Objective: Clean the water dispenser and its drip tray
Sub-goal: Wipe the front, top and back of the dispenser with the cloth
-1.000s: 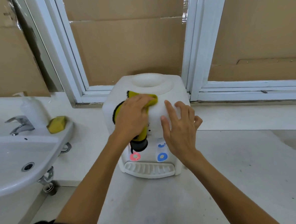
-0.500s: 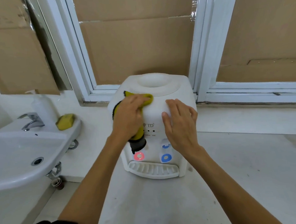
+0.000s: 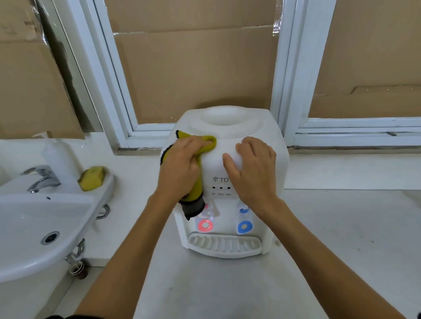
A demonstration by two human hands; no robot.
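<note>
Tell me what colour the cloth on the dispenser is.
Yellow with a black edge, seen in the head view: the cloth.

Bright, even light; bowed edges

The white water dispenser (image 3: 231, 158) carries a grey logo mark and the letters "TD" on its front panel, just above a row of three small dark indicator dots; the right hand (image 3: 253, 174) partly hides the end of the lettering. Tiny captions sit under those dots, too small to read. The cardboard sheet (image 3: 13, 60) at the upper left bears dark printed lines near its top edge, blurred beyond reading.
</note>
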